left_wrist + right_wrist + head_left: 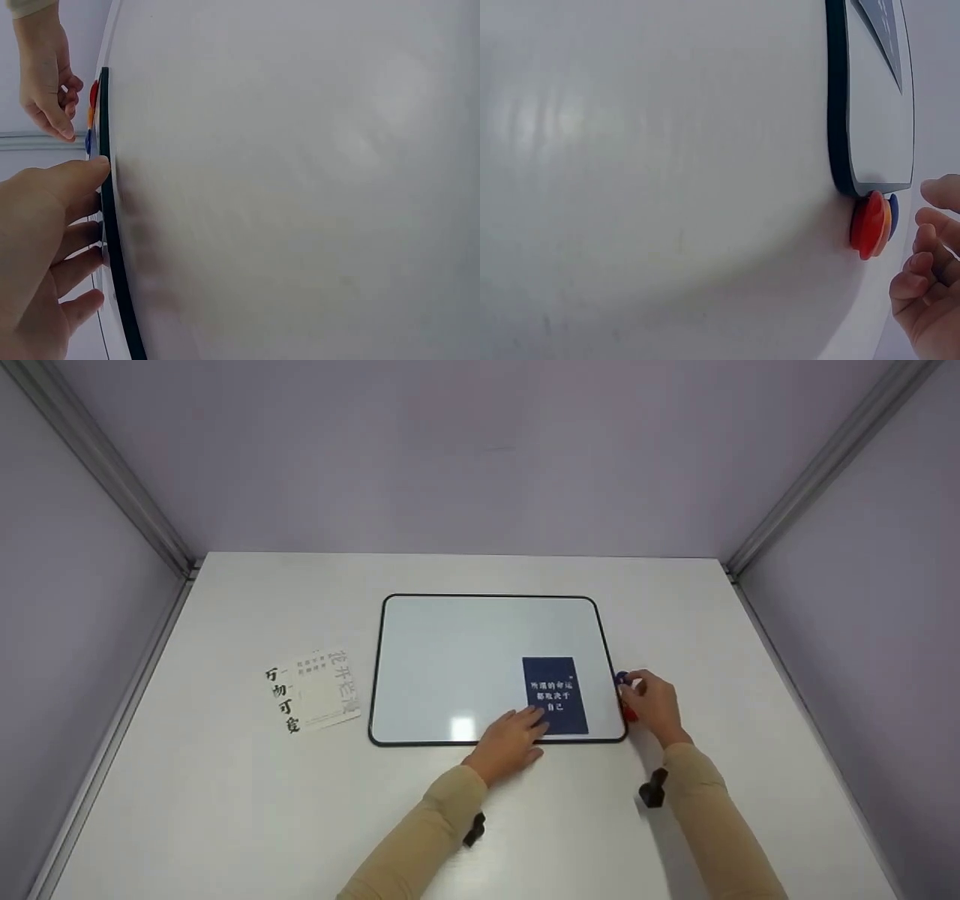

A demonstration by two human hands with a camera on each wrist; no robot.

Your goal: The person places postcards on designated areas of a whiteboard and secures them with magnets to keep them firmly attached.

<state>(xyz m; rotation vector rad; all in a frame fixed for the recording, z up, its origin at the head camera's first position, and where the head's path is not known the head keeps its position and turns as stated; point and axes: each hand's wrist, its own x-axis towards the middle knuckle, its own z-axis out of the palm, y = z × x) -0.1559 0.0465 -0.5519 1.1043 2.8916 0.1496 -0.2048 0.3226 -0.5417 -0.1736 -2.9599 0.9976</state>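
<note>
A black-framed whiteboard [450, 660] lies flat on the white table, and a dark blue card [555, 690] with white characters sits on its lower right area. My left hand [514, 739] rests on the board's near edge [112, 225], its straight fingers touching the card's lower left corner. My right hand [652, 705] is just off the board's right edge, beside several round magnets, a blue one [622, 679] and a red one [868, 225] among them. Its fingers [930, 255] are loosely curled, a little apart from the magnets, and hold nothing.
Two white cards [315, 690] with black calligraphy lie left of the board. Pale purple walls with metal corner rails enclose the table [225, 810] on three sides. A black wrist-camera mount [652, 789] shows on each sleeve.
</note>
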